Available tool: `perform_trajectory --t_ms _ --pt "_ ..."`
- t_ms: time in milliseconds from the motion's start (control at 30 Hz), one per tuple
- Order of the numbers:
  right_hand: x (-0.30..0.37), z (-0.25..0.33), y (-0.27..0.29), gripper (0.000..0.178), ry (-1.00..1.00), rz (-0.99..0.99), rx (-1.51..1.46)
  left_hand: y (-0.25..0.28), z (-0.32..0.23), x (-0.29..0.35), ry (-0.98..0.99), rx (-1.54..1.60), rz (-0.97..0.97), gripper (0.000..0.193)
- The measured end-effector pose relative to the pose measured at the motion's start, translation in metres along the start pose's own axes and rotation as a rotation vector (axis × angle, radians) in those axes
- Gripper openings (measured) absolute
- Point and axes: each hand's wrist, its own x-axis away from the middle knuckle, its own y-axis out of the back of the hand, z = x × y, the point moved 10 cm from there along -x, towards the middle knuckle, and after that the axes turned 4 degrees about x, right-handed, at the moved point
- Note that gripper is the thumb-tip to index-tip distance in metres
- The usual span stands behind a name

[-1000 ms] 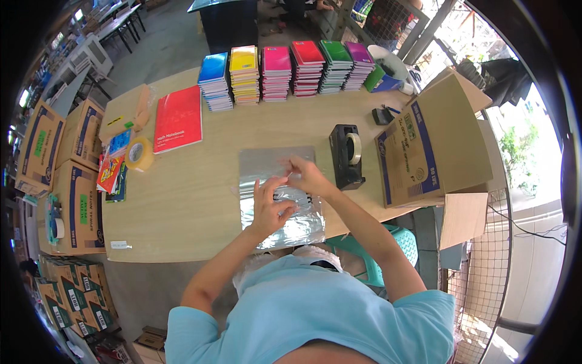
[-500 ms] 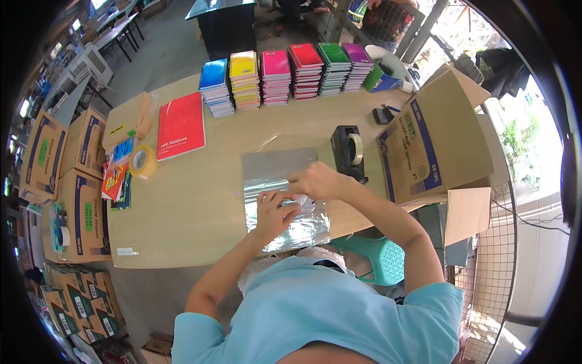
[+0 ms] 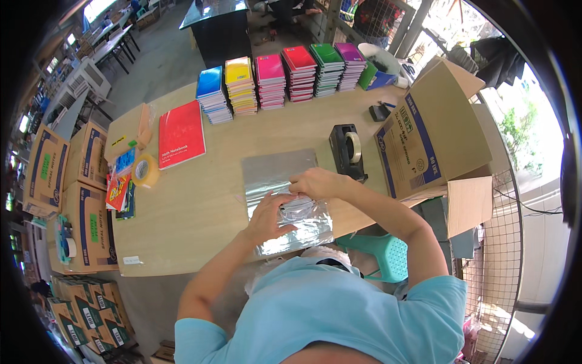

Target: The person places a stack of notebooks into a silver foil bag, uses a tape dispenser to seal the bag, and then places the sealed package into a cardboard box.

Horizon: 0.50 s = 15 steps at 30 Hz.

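Observation:
Shiny clear plastic bags (image 3: 280,162) lie in a flat pile at the table's near edge, in front of my body. My left hand (image 3: 268,216) rests on the pile, its fingers stretched out and the thumb apart. Just to the right and a little farther away, my right hand (image 3: 319,183) is closed, its fingertips pinching the plastic. Wrinkled, glaring film bunches up between and below both hands. The exact edge in the pinch is hidden by my fingers. A black tape dispenser (image 3: 348,153) with a roll of tape stands right of my right hand.
Stacks of small notebooks (image 3: 268,67) in several colours line the far edge. A large red notebook (image 3: 182,134) and a yellowish tape roll (image 3: 145,170) lie left. An open carton (image 3: 418,142) stands right, with a turquoise stool (image 3: 388,258) below. Closed cartons (image 3: 89,227) are stacked left.
My left hand has gone from curled fingers to a flatter, more spread shape. My right hand stays nearly in place. The whole view has shifted slightly.

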Motion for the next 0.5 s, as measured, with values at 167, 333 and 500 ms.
perform_trajectory --t_ms 167,333,500 --pt "-0.003 0.001 0.001 0.009 0.002 0.001 -0.060 -0.005 0.000 0.012 -0.151 -0.129 0.156 0.069" --pt "0.005 0.014 0.027 0.023 0.124 -0.317 0.034 -0.015 -0.008 0.011 -0.211 -0.287 0.197 0.079" --pt "0.012 -0.036 -0.013 0.085 -0.336 -0.234 -0.652 -0.009 -0.006 0.017 -0.152 -0.181 -0.113 0.063"
